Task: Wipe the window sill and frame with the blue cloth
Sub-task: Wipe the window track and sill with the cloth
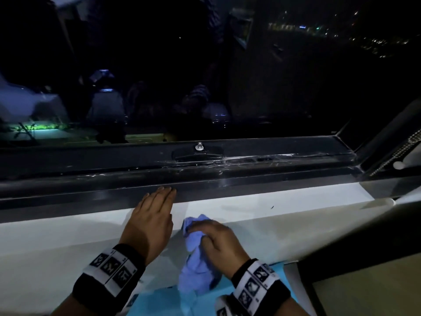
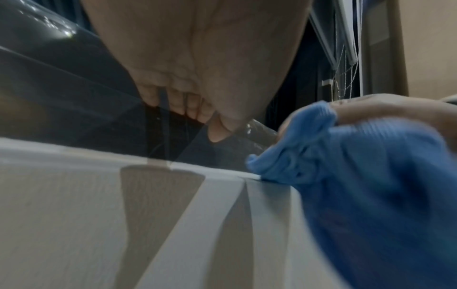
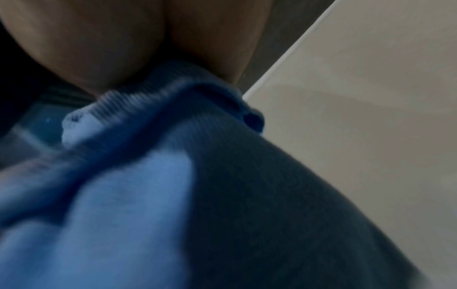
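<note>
The blue cloth (image 1: 196, 252) is bunched on the white window sill (image 1: 284, 213), near its front edge, with its tail hanging down toward me. My right hand (image 1: 216, 240) grips the bunch from above, fingers curled over it. The cloth (image 3: 173, 185) fills the right wrist view under my palm. My left hand (image 1: 152, 215) lies flat on the sill just left of the cloth, fingers straight, their tips touching the dark window frame (image 1: 250, 179). The left wrist view shows that open left hand (image 2: 197, 68) above the sill (image 2: 74, 215) and the cloth (image 2: 371, 185) to its right.
A dark handle (image 1: 198, 152) sits on the frame rail behind the hands. The night-dark glass (image 1: 205, 76) rises above it. The frame's corner and a beaded blind chain (image 1: 396, 153) are at the right. A light blue sheet (image 1: 164, 302) lies below the sill's edge.
</note>
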Tool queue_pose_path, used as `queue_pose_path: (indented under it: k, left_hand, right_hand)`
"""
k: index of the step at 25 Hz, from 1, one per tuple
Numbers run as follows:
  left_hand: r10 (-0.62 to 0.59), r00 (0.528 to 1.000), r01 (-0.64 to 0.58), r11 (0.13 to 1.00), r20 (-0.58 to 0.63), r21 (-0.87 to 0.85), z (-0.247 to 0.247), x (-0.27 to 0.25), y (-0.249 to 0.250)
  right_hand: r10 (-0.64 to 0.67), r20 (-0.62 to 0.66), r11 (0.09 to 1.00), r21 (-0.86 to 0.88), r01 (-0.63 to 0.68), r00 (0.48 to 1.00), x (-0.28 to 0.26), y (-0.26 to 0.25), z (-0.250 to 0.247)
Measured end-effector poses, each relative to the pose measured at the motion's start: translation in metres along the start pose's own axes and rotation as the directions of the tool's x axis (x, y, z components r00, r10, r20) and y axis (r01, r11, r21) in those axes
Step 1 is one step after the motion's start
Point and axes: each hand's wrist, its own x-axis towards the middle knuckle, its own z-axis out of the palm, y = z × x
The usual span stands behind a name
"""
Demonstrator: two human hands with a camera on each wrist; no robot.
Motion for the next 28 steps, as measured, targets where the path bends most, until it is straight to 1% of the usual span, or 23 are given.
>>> queue_pose_path:
  k: [1, 2, 3, 4, 5, 6, 7, 8, 9, 10, 11, 12, 15, 17, 19, 20, 21, 22, 23, 25, 26, 27, 28]
  left_hand:
    - [0.006, 1.000, -0.006, 1.000, -0.004, -0.013, -0.002, 0.001, -0.002]
    - [0.008, 1.000, -0.008, 1.000, -0.006, -0.019, -0.003, 0.001, -0.003]
    - [0.009, 1.000, -0.010, 1.000, -0.005, -0.020, -0.004, 0.000, -0.003]
    - [0.008, 1.000, -0.008, 1.000, 0.001, -0.022, -0.004, 0.000, -0.002]
    - [0.004, 1.000, -0.004, 1.000, 0.006, -0.025, -0.005, 0.000, -0.001]
    - [0.002, 1.000, -0.002, 1.000, 0.011, -0.024, -0.005, 0.000, -0.001]
    - [0.006, 1.000, -0.006, 1.000, 0.011, -0.016, -0.006, 0.000, 0.000]
    - [0.012, 1.000, -0.012, 1.000, 0.011, -0.006, -0.007, 0.000, 0.000]
    - [0.015, 1.000, -0.015, 1.000, 0.009, 0.003, -0.007, 0.001, 0.000]
    - [0.014, 1.000, -0.014, 1.000, 0.010, 0.008, -0.007, 0.001, 0.001]
    - [0.012, 1.000, -0.012, 1.000, 0.009, 0.015, -0.006, 0.001, 0.002]
    - [0.007, 1.000, -0.008, 1.000, 0.008, 0.020, -0.005, 0.001, 0.002]
    - [-0.012, 1.000, 0.011, 1.000, 0.011, 0.019, -0.002, 0.001, 0.003]
    - [-0.024, 1.000, 0.024, 1.000, 0.005, 0.011, -0.001, 0.002, 0.003]
    - [-0.025, 1.000, 0.025, 1.000, -0.002, 0.017, -0.001, 0.002, 0.004]
    - [-0.020, 1.000, 0.020, 1.000, -0.003, 0.022, 0.000, 0.002, 0.003]
    - [-0.016, 1.000, 0.016, 1.000, 0.000, 0.025, 0.000, 0.001, 0.003]
    - [-0.017, 1.000, 0.017, 1.000, 0.006, 0.025, 0.001, 0.001, 0.003]
    - [-0.024, 1.000, 0.024, 0.999, 0.009, 0.024, 0.001, 0.001, 0.004]
    - [-0.031, 0.999, 0.031, 0.999, 0.011, 0.033, -0.001, 0.001, 0.006]
    - [-0.028, 1.000, 0.028, 0.999, 0.010, 0.036, -0.003, 0.002, 0.007]
    - [-0.030, 1.000, 0.029, 0.999, 0.009, 0.035, -0.004, 0.003, 0.009]
    - [-0.032, 0.999, 0.032, 0.999, 0.007, 0.034, -0.006, 0.004, 0.011]
  right_hand:
    - [0.046, -0.057, 0.998, 0.036, -0.044, 0.997, 0.001, -0.007, -0.017]
    - [0.085, -0.174, 0.995, 0.068, -0.074, 0.981, 0.002, -0.012, -0.039]
    - [0.141, -0.343, 0.990, 0.076, -0.122, 0.929, 0.007, -0.011, -0.062]
    - [0.169, -0.510, 0.985, 0.052, -0.167, 0.843, 0.014, -0.005, -0.086]
    - [0.170, -0.641, 0.975, -0.001, -0.223, 0.748, 0.021, 0.003, -0.110]
    - [0.161, -0.726, 0.959, -0.045, -0.280, 0.668, 0.027, 0.012, -0.133]
    - [0.187, -0.768, 0.934, -0.053, -0.353, 0.612, 0.033, 0.023, -0.150]
    - [0.239, -0.774, 0.903, -0.045, -0.428, 0.587, 0.039, 0.034, -0.160]
    - [0.303, -0.749, 0.855, -0.061, -0.515, 0.590, 0.044, 0.043, -0.163]
    - [0.339, -0.708, 0.810, -0.115, -0.575, 0.619, 0.048, 0.051, -0.156]
    - [0.332, -0.668, 0.792, -0.187, -0.582, 0.666, 0.051, 0.054, -0.144]
    - [0.290, -0.636, 0.799, -0.251, -0.547, 0.715, 0.052, 0.057, -0.130]
    - [0.113, -0.534, 0.908, -0.288, -0.306, 0.838, 0.048, 0.052, -0.088]
    - [0.025, -0.428, 0.944, -0.288, -0.162, 0.903, 0.043, 0.037, -0.065]
    - [-0.028, -0.292, 0.978, -0.208, -0.035, 0.956, 0.038, 0.017, -0.052]
    - [-0.046, -0.244, 0.988, -0.154, 0.008, 0.969, 0.036, 0.010, -0.052]
    - [-0.056, -0.241, 0.992, -0.121, 0.027, 0.969, 0.035, 0.005, -0.058]
    - [-0.052, -0.301, 0.993, -0.117, 0.017, 0.952, 0.035, 0.004, -0.068]
    - [-0.028, -0.405, 0.991, -0.134, -0.029, 0.914, 0.037, 0.007, -0.082]
    - [0.088, -0.621, 0.963, -0.149, -0.227, 0.779, 0.044, 0.018, -0.113]
    - [0.188, -0.671, 0.935, -0.101, -0.340, 0.717, 0.048, 0.025, -0.122]
    - [0.281, -0.671, 0.905, -0.052, -0.421, 0.686, 0.051, 0.028, -0.122]
    - [0.309, -0.638, 0.898, -0.049, -0.438, 0.705, 0.053, 0.026, -0.115]
